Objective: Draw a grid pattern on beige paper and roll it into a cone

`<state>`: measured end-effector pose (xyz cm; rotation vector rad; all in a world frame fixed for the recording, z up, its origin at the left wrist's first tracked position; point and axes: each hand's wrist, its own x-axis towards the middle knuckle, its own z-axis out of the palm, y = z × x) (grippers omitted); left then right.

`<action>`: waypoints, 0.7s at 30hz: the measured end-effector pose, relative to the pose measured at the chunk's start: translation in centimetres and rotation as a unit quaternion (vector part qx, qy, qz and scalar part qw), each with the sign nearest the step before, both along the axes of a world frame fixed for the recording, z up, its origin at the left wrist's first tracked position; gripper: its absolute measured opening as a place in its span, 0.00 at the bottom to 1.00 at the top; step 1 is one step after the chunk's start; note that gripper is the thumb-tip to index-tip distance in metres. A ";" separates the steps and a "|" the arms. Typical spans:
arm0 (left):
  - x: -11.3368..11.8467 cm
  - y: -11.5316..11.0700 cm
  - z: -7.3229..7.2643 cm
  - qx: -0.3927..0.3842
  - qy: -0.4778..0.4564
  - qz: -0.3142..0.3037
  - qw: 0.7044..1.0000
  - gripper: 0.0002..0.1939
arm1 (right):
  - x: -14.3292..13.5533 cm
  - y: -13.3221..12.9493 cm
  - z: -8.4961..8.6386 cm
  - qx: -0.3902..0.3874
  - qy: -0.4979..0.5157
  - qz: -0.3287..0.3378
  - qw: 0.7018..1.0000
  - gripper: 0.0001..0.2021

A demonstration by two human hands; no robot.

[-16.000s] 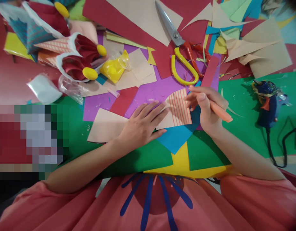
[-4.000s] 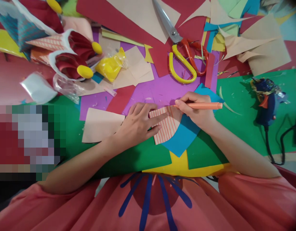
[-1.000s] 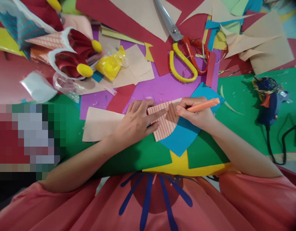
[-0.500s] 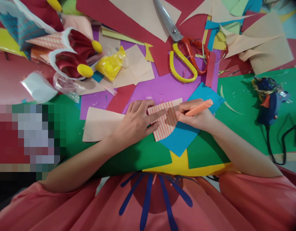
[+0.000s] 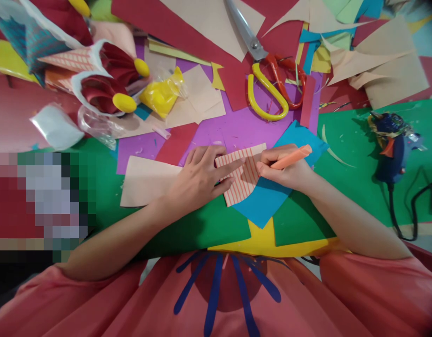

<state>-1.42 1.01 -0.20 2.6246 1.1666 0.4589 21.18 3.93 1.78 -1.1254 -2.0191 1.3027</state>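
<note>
Orange stripes run across a cream piece of paper (image 5: 240, 180) in front of me. My left hand (image 5: 204, 173) lies flat on it with the fingers spread, holding nothing. Under that hand's wrist side a plain cream sheet (image 5: 149, 180) shows. An orange marker (image 5: 291, 157) is gripped in my right hand (image 5: 284, 166), which rests at the striped paper's right edge; the marker's tip is hidden by the fingers. A blue sheet (image 5: 265, 206) lies beneath the striped paper and the right hand.
Beyond my hands are large scissors (image 5: 261, 61) with yellow and red handles. Paper cones (image 5: 93, 93) and a yellow clay packet (image 5: 161, 96) sit at the left back. A corded blue glue gun (image 5: 393, 154) lies on green sheeting (image 5: 346, 201) at right. Cream paper scraps (image 5: 377, 70) are behind it.
</note>
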 end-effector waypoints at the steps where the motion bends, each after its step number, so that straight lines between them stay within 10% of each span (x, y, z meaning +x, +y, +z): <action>1: 0.0 0.0 0.0 0.001 0.000 -0.001 1.000 0.19 | 0.0 0.0 0.0 -0.010 0.008 -0.009 1.000 0.16; 11: 0.0 0.0 0.1 -0.002 0.008 -0.008 1.000 0.19 | 0.4 -0.3 -0.6 0.024 0.073 -0.257 0.963 0.16; 21: 0.0 -0.1 0.1 -0.009 0.009 -0.019 1.000 0.19 | 0.3 0.1 -0.8 0.024 0.006 -0.190 0.981 0.15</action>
